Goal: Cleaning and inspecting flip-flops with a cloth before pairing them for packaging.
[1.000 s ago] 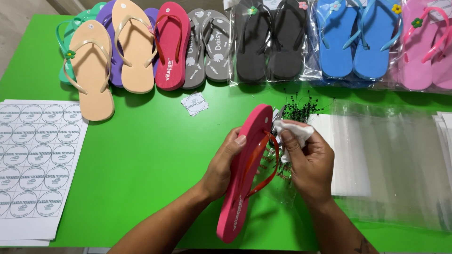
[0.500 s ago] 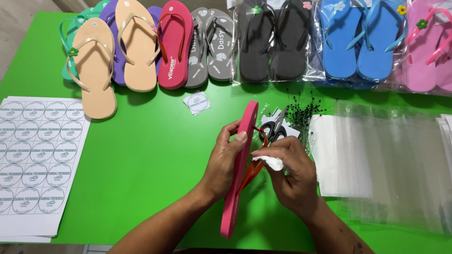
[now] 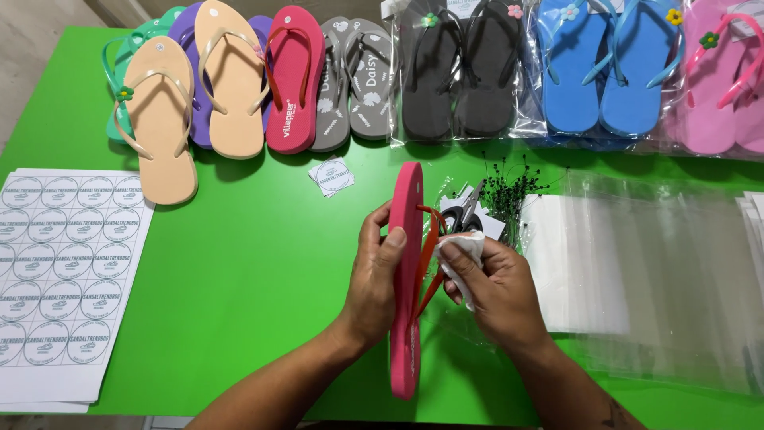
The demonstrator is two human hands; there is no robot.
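Observation:
My left hand [image 3: 374,279] grips a pink-red flip-flop [image 3: 405,318] by its sole, held on edge above the green table [image 3: 255,255]. The sandal's red-orange strap [image 3: 430,247] faces my right hand. My right hand [image 3: 493,291] holds a crumpled white cloth [image 3: 463,253] pressed against the strap side of the sandal. A pair of scissors [image 3: 465,213] lies on the table just beyond my hands, partly hidden by them.
A row of flip-flops lines the far edge: beige [image 3: 159,127], pink-red [image 3: 293,80], grey [image 3: 350,80], black [image 3: 454,72], blue [image 3: 605,64] and pink [image 3: 716,72], some bagged. A sticker sheet [image 3: 64,271] lies left, clear plastic bags [image 3: 652,271] right, black plastic ties [image 3: 505,191] and a loose sticker [image 3: 331,176] in the middle.
The flip-flop has turned from tilted with its sole showing to standing on edge. My right hand with the cloth has moved down along the strap side.

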